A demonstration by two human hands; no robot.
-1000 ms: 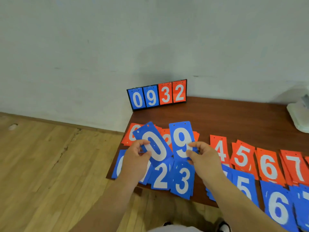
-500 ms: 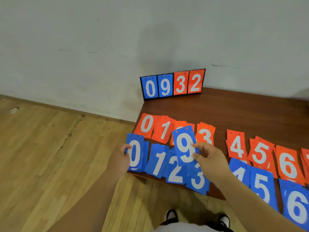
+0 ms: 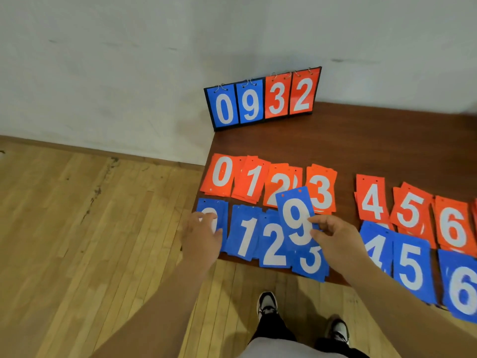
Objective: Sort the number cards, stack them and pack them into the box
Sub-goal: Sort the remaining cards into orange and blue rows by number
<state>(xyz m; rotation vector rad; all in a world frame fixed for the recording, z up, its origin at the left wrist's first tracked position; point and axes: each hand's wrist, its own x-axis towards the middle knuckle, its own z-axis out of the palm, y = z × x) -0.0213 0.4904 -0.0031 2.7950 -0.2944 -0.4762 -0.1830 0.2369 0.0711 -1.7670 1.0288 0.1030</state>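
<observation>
The blue 9 card [image 3: 296, 218] is pinched at its right edge by the right hand [image 3: 335, 241]. Its long axis points away from the person and it hangs over the blue 2 [image 3: 273, 246] and blue 3 [image 3: 309, 262] piles. The piles count up rightward along the table [image 3: 361, 140] past blue 6 [image 3: 462, 290], so its place probably lies far right, on that hand's side. The left hand [image 3: 202, 239] rests flat on the blue 0 pile [image 3: 206, 205]. No box shows.

1. You get soft, even indoor light, with no glare on the wall [image 3: 129, 73] or the table [image 3: 361, 140].
2. Shadows are faint: only a dim patch on the floor [image 3: 77, 228] under the table's near edge.
3. The wide lens bends the floorboards toward your left border.
4. Your left hand [image 3: 201, 239] is motion-smeared, the blue 9 card [image 3: 296, 220] reads sharp, and the blue 6 card [image 3: 462, 290] at the right edge is soft.
</observation>
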